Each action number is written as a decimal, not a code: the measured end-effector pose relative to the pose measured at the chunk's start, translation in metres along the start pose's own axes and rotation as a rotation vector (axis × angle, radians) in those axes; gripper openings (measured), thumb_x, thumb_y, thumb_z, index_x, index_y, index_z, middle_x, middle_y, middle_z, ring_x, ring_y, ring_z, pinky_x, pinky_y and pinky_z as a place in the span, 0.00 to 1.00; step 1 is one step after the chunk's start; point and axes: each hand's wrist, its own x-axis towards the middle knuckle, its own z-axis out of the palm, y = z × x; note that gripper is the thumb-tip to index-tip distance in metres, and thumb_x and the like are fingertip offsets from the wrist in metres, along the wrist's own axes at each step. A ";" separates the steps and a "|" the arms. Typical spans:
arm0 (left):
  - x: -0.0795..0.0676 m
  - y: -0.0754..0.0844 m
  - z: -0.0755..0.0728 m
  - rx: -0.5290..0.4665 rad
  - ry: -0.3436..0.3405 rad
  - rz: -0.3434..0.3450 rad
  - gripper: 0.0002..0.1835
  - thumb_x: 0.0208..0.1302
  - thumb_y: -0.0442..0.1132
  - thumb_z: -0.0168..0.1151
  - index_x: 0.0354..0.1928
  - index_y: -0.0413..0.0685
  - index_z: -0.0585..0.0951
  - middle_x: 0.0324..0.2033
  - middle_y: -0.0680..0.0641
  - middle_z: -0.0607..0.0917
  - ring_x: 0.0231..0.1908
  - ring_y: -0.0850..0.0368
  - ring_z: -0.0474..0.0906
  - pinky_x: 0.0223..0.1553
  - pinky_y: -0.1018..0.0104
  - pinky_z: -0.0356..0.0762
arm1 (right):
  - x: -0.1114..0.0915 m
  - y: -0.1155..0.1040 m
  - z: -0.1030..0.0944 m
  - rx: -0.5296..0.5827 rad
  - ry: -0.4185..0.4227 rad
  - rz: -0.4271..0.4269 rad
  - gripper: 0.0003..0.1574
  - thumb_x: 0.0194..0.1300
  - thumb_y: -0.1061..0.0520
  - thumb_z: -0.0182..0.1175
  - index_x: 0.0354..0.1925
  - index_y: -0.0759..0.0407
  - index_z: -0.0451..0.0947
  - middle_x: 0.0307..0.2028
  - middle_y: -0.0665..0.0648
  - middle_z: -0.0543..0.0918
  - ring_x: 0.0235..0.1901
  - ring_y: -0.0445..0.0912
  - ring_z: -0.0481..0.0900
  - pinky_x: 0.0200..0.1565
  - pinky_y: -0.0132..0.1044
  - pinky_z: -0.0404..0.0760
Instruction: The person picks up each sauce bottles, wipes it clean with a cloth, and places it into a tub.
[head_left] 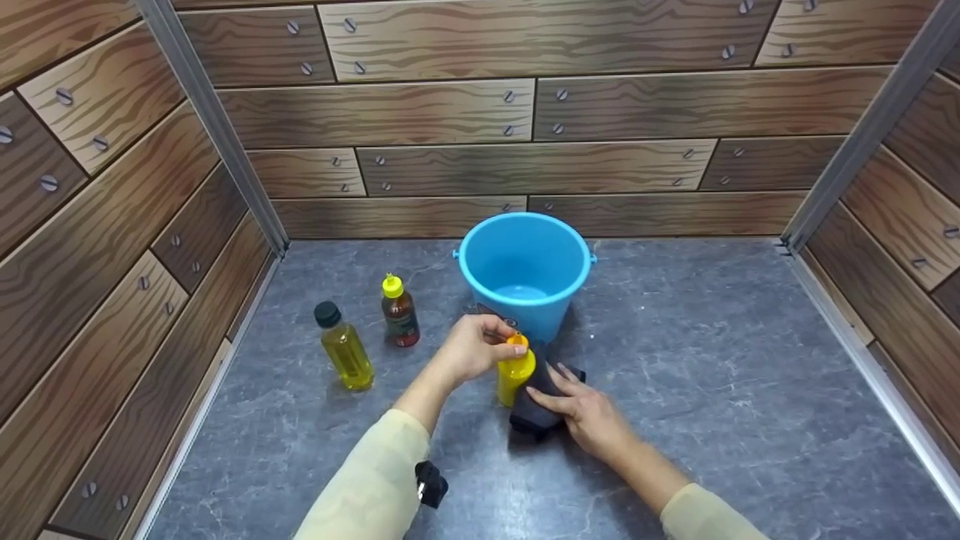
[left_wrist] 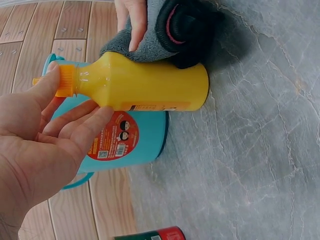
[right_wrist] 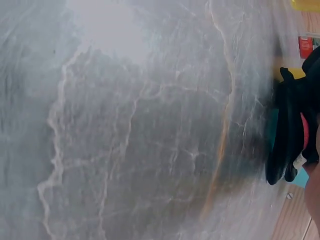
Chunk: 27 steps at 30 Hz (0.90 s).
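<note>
A yellow squeeze bottle [head_left: 514, 384] stands upright on the floor in front of the blue bucket. My left hand [head_left: 471, 351] pinches its orange cap [left_wrist: 66, 81] between thumb and fingers. Against the bottle's right side lies a folded dark grey cloth [head_left: 537, 409] with black edging, which my right hand [head_left: 596, 424] holds. In the left wrist view some right-hand fingers [left_wrist: 136, 22] lie over the cloth, touching the bottle. The right wrist view catches only the black edging [right_wrist: 287, 135] and a sliver of that hand; most of its grip is hidden.
The blue bucket [head_left: 551, 319] stands behind the bottle, near the back wall. To the left are a brown bottle [head_left: 400, 315] with a yellow cap and a clear bottle of yellow liquid [head_left: 349, 356] with a dark cap. Wood-patterned walls [head_left: 450, 112] enclose the grey marbled floor [head_left: 712, 375].
</note>
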 end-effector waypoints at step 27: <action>-0.001 0.003 0.000 -0.018 -0.036 0.005 0.06 0.69 0.35 0.74 0.43 0.40 0.88 0.43 0.46 0.90 0.46 0.52 0.88 0.50 0.58 0.86 | 0.008 -0.006 -0.007 -0.141 -0.265 0.079 0.38 0.66 0.75 0.61 0.63 0.41 0.87 0.69 0.66 0.78 0.67 0.71 0.74 0.54 0.66 0.82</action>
